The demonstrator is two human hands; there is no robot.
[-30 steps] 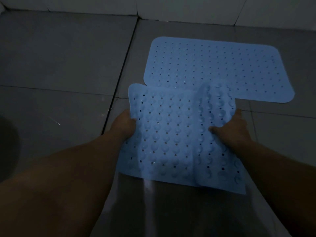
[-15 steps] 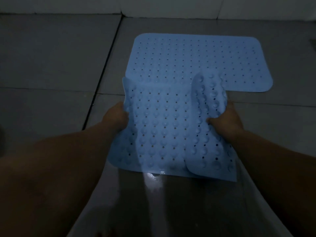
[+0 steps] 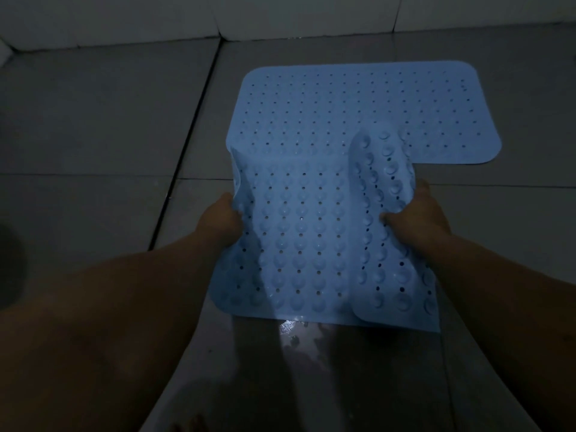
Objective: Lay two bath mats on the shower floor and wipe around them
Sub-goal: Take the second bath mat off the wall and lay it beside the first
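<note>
Dimly lit throughout, so skin and floor blur into shadow and fine detail is hard to read. Both forearms run off the bottom edge, and the fingers of each hand are hidden behind the second mat point(image 3: 299, 244). The left hand point(image 3: 222, 218) grips its left edge; the right hand point(image 3: 414, 215) grips its right side, thumb on top, where the sheet buckles into a raised fold. That mat is held off the floor with its suction cups facing up (its far edge overlaps the view of the other one). The first mat point(image 3: 358, 110), same pale blue, lies flat on the grey floor tiles point(image 3: 103, 126) near the white wall point(image 3: 280, 14). A wet bright reflection point(image 3: 288, 327) shows just below the held mat.
</note>
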